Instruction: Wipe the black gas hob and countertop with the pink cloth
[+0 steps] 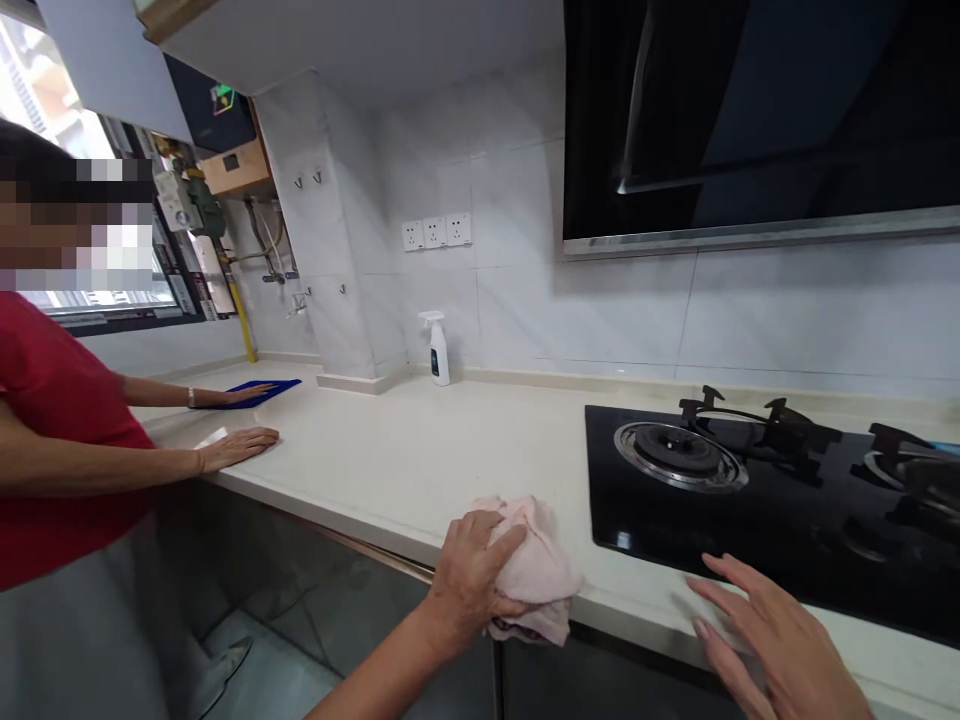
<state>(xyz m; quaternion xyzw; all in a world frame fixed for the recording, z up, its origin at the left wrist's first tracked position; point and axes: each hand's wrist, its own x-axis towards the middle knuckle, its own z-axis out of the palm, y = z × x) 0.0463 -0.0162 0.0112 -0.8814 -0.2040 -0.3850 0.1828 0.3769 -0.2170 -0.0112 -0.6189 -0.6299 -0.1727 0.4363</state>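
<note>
My left hand (474, 570) is closed around a bunched pale pink cloth (534, 560) at the front edge of the white countertop (420, 450). Part of the cloth hangs down over that edge. To the right, my right hand (780, 640) holds nothing, its fingers stretched out and apart. It hovers by the counter's front edge, in front of the black gas stove (637, 520). A pan support (765, 420) sits askew on the stove, behind the round left burner (679, 455).
A white spray bottle (439, 355) stands against the tiled wall. At the left, a person in a red top (67, 430) rests one hand on a blue cloth (251, 392) and the other on the counter. A black range hood (750, 120) overhangs the stove.
</note>
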